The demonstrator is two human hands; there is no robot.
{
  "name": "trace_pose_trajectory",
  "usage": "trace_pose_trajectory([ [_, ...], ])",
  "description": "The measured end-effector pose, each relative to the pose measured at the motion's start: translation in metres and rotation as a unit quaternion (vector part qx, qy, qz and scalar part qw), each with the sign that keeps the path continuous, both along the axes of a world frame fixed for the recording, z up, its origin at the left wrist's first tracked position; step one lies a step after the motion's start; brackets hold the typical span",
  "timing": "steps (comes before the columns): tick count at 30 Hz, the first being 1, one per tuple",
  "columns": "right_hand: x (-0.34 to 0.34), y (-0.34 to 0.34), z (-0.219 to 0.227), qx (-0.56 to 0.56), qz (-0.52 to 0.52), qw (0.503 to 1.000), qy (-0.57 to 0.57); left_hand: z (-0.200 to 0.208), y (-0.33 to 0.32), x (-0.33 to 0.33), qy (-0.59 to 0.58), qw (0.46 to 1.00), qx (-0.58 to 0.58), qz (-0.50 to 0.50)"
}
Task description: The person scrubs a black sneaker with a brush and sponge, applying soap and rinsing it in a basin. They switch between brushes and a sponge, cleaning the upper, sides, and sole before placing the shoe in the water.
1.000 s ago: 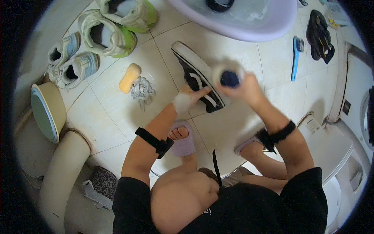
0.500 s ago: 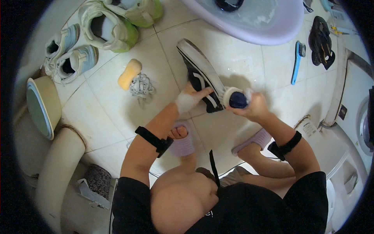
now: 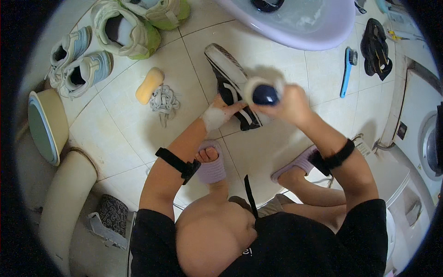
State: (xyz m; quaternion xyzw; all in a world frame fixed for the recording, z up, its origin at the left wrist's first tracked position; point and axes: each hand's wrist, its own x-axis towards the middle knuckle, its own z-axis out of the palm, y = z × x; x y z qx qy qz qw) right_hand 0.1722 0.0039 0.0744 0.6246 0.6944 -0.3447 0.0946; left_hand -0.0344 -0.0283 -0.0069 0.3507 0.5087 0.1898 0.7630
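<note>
- The left hand (image 3: 218, 114), suds whitening its wrist, is keeping its grip snug around the black-and-white shoe (image 3: 232, 74), much as it was half a second ago.
- The shoe is pointing its toe toward 11 o'clock and its heel toward 5, with its pale sole side facing up and toward 2; whether it is resting on the tiled floor (image 3: 258, 161) is staying unclear.
- The right hand (image 3: 291, 105) is closing its grip on a round, dark-blue-topped scrubber (image 3: 265, 95), at about the shoe's 3 o'clock.
- What is changing: the scrubber is shifting from the heel end toward 11 o'clock, and is now overlapping the middle of the sole side. Its underside is hiding, so I cannot tell if it is touching.
- For the work, this is probably meaning that the strokes are running along the sole while the left hand is steadying it.
- Around the shoe, a yellow sponge (image 3: 149, 86) and pale laces (image 3: 164, 101) are lying toward 9, a lilac basin (image 3: 295, 42) is sitting toward 1, and a blue brush (image 3: 345, 78) is lying toward 3.
</note>
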Motion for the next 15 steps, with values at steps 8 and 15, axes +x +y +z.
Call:
trace_pose_trajectory([
  [8,0.013,-0.025,0.001,0.022,0.054,0.995,0.082,0.015,0.004,-0.012,-0.002,0.999,0.016,-0.031],
  [15,-0.015,0.02,0.007,0.121,0.077,0.989,0.025,0.0,0.0,-0.009,0.002,0.999,0.043,-0.03],
])
